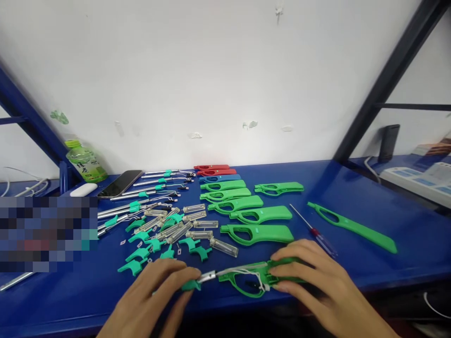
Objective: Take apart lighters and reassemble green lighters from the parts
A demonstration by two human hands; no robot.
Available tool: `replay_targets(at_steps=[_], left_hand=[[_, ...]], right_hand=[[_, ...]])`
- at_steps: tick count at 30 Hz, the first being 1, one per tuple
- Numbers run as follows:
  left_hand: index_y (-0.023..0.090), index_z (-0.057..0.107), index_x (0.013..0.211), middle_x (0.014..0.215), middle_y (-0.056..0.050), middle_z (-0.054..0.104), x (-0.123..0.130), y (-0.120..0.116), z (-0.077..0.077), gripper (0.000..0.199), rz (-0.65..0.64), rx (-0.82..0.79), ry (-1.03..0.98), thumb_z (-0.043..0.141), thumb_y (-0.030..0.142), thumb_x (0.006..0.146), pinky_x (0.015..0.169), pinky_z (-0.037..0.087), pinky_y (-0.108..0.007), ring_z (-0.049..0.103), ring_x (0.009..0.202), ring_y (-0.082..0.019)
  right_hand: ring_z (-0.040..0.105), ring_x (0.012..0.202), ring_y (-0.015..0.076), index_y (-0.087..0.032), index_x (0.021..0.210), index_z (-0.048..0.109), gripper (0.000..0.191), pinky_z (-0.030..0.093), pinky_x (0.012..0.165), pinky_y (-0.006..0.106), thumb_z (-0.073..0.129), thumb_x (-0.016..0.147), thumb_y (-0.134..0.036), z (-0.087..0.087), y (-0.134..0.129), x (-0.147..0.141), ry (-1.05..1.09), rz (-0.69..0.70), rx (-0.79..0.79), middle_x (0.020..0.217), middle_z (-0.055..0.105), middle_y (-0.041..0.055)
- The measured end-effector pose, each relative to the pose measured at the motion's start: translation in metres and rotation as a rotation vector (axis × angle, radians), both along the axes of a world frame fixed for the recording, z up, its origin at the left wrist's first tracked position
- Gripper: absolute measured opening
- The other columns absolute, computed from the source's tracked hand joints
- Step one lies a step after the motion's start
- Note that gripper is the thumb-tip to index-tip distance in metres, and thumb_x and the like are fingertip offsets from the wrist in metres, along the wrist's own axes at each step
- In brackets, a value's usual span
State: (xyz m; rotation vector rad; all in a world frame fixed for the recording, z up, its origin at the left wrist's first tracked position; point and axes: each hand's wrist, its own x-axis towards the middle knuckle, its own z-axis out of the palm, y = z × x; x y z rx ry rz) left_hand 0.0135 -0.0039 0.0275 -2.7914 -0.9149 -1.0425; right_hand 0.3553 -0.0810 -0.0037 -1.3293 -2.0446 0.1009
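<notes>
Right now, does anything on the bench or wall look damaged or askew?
The wall has ragged marks, perhaps peeled paint. One green handle lies slanted right of the screwdriver, unlike the roughly level row of handles.

Eight green shells (273, 233); two red shells (220, 172); one screwdriver (314, 232)

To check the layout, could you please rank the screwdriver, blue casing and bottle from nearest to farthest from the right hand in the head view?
1. Screwdriver, just beyond the right hand.
2. Blue casing, back and left.
3. Bottle, far left, by the wall.
</notes>
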Motion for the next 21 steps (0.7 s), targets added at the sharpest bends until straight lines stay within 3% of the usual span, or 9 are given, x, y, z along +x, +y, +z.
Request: replay_targets(at_steps=[8,15,21], left_hand=[[0.035,0.065,0.140,0.116,-0.001,0.073,0.009,0.002,-0.018,0.032,0.006,-0.133,0.062,0.053,0.034,0.111,0.097,0.061,-0.020,0.075,0.102,-0.013],[0.035,0.065,0.140,0.121,-0.001,0.072,0.002,0.001,-0.017,0.031,0.020,-0.220,0.016,0.055,0.036,0.111,0.092,0.061,-0.015,0.075,0.105,-0.012],[0.035,0.066,0.136,0.120,0.000,0.072,0.008,-0.003,-0.018,0.028,0.026,-0.196,-0.050,0.055,0.040,0.111,0.092,0.059,-0.012,0.075,0.104,-0.011]], right_hand=[[0.071,0.112,0.0191,-0.035,0.117,0.076,0.015,0.058,0.097,0.033,0.072,0.105,-0.027,0.002,0.000,0.000,0.032,0.034,-0.013,0.118,0.078,-0.0010],[0.072,0.111,0.0198,-0.034,0.116,0.077,0.015,0.059,0.096,0.034,0.070,0.106,-0.026,0.004,0.000,-0.002,0.036,0.032,-0.009,0.117,0.078,0.0000],[0.074,0.108,0.0213,-0.033,0.113,0.080,0.013,0.061,0.093,0.036,0.070,0.106,-0.028,0.005,0.000,-0.002,0.034,0.014,-0.008,0.116,0.080,0.0015]])
